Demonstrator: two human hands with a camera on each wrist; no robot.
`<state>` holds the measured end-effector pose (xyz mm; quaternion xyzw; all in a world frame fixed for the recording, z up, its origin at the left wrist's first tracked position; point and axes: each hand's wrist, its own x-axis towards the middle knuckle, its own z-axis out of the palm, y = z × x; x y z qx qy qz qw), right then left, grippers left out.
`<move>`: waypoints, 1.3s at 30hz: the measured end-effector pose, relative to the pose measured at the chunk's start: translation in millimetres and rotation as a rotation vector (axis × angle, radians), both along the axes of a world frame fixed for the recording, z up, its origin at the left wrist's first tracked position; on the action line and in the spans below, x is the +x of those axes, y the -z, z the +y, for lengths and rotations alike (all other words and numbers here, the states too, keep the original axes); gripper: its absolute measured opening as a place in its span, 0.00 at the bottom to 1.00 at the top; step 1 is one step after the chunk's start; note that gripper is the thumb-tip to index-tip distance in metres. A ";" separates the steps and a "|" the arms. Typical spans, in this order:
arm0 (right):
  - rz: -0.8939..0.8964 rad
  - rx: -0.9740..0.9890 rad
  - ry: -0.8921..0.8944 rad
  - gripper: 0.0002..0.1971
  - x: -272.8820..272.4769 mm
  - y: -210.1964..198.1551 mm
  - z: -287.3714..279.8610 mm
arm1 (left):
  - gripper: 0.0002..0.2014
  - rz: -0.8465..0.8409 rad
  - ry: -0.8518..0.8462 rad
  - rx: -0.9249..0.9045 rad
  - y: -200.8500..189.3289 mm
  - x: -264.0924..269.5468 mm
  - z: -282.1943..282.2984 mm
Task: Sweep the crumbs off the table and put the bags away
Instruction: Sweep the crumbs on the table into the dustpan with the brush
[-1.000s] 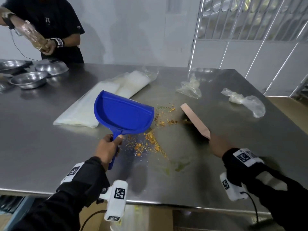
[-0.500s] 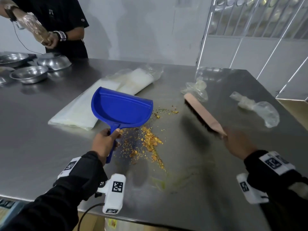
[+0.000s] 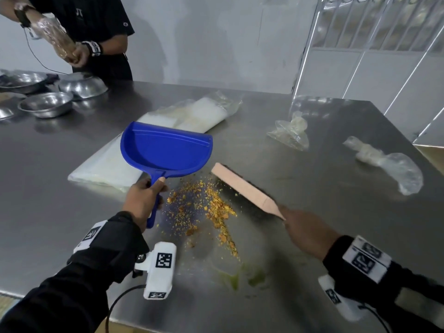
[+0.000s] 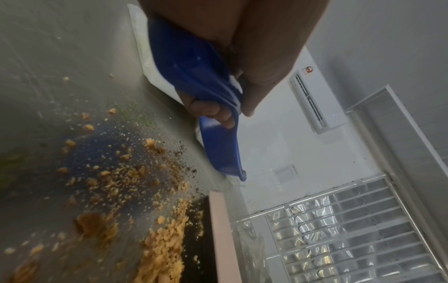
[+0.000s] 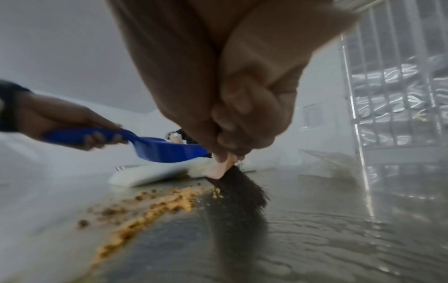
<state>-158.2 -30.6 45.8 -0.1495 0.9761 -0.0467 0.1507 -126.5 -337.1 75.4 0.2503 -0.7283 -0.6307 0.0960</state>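
At table [image 3: 60, 224] centre, crumbs [image 3: 216, 207] are banked by a brush [image 3: 245, 188] gripped in the right hand [image 3: 310, 234], fingers curled. The pan [image 3: 165, 150], clasped by the left hand [image 3: 141, 200], is held raised at 11 o'clock; its lip is best lowered flat before short strokes are made.

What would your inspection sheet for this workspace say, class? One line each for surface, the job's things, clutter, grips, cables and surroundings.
Surface: steel table, with orange crumbs and a green smear near its front edge.
Job's things: blue dustpan raised off the table; brush bristles down beside the crumbs; white bags; two crumpled clear bags on the right.
Clutter: metal bowls at far left.
Grips: left hand holds the dustpan handle; right hand holds the brush handle.
Cables: black cable below the left wrist.
Surroundings: second person holding a bag; metal gate.
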 end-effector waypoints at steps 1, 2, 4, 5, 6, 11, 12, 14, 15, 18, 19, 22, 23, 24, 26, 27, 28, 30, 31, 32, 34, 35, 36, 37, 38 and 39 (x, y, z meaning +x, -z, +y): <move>0.002 -0.018 -0.036 0.23 7.9 -3.5 3.8 | 0.08 0.000 0.000 -0.003 -0.3 -2.1 0.1; 0.005 -0.057 -0.042 0.23 11.3 -8.4 9.6 | 0.09 0.001 0.002 -0.005 -1.3 -3.7 0.1; 0.027 -0.139 -0.012 0.22 6.7 -20.0 23.6 | 0.10 0.001 0.006 -0.009 -1.9 -6.8 0.0; 0.050 -0.146 0.015 0.22 -0.5 -25.2 30.1 | 0.10 0.002 0.009 -0.013 -1.9 -8.1 -0.2; 0.076 -0.142 0.052 0.22 -10.8 -29.5 35.6 | 0.11 0.004 0.012 -0.017 -2.3 -9.3 0.0; 0.123 -0.057 0.244 0.18 -90.6 -26.9 38.0 | 0.11 0.014 0.007 -0.009 -4.5 -13.5 -1.1; 0.125 -0.054 0.257 0.18 -104.6 -23.0 33.5 | 0.11 0.011 0.003 -0.009 -4.8 -13.8 -1.5; 0.136 -0.046 0.241 0.18 -125.8 -14.3 19.6 | 0.11 0.012 -0.009 -0.010 -4.5 -14.6 -3.3; 0.132 -0.046 0.224 0.19 -131.6 -11.5 10.1 | 0.12 0.015 -0.017 -0.013 -3.6 -14.7 -4.2; 0.093 -0.061 0.131 0.20 -129.3 -6.6 -21.3 | 0.12 0.017 -0.033 -0.016 -2.0 -15.7 -5.0; 0.073 -0.067 0.086 0.20 -120.4 -5.4 -28.7 | 0.12 0.016 -0.033 -0.010 -1.4 -16.0 -4.2; -0.004 -0.057 -0.050 0.20 -75.6 0.2 -32.7 | 0.12 0.012 -0.019 0.001 -2.2 -16.8 -0.4; -0.031 -0.060 -0.084 0.20 -58.2 -0.2 -27.5 | 0.12 0.011 -0.008 0.001 -3.1 -17.3 1.8; -0.046 -0.077 -0.101 0.21 -43.0 -1.8 -18.7 | 0.12 0.012 0.005 0.002 -4.5 -17.8 4.9; -0.040 -0.132 -0.071 0.21 -23.3 -10.0 6.1 | 0.11 0.021 0.032 0.007 -8.3 -19.4 13.2; -0.021 -0.149 -0.033 0.22 -19.1 -15.9 19.9 | 0.10 0.031 0.041 0.007 -9.7 -20.7 17.5; 0.002 -0.153 0.018 0.22 -17.2 -21.1 34.0 | 0.10 0.043 0.053 0.008 -10.7 -22.0 22.5; 0.048 -0.151 0.143 0.21 -17.5 -29.1 62.5 | 0.10 0.059 0.086 0.014 -11.7 -25.1 33.2; 0.074 -0.139 0.211 0.19 -19.1 -31.1 76.9 | 0.10 0.060 0.101 0.020 -11.5 -26.8 38.9; 0.103 -0.132 0.276 0.18 -21.9 -30.1 91.3 | 0.10 0.054 0.115 0.027 -10.9 -27.8 44.3; 0.143 -0.120 0.389 0.16 -24.9 -25.4 117.8 | 0.09 0.039 0.146 0.039 -8.2 -29.1 54.7; 0.158 -0.112 0.443 0.15 -24.0 -22.0 128.8 | 0.09 0.033 0.163 0.044 -6.6 -29.4 59.6; 0.171 -0.104 0.490 0.15 -21.6 -18.9 137.4 | 0.09 0.030 0.178 0.045 -5.1 -29.7 64.2; 0.186 -0.094 0.528 0.14 -18.2 -15.2 143.9 | 0.10 0.028 0.190 0.044 -3.6 -29.6 67.9; 0.197 -0.081 0.558 0.14 -15.2 -11.3 147.7 | 0.10 0.024 0.199 0.046 -2.9 -29.0 71.0; 0.196 -0.066 0.579 0.14 -12.2 -8.2 148.5 | 0.10 0.021 0.205 0.051 -2.2 -28.1 73.4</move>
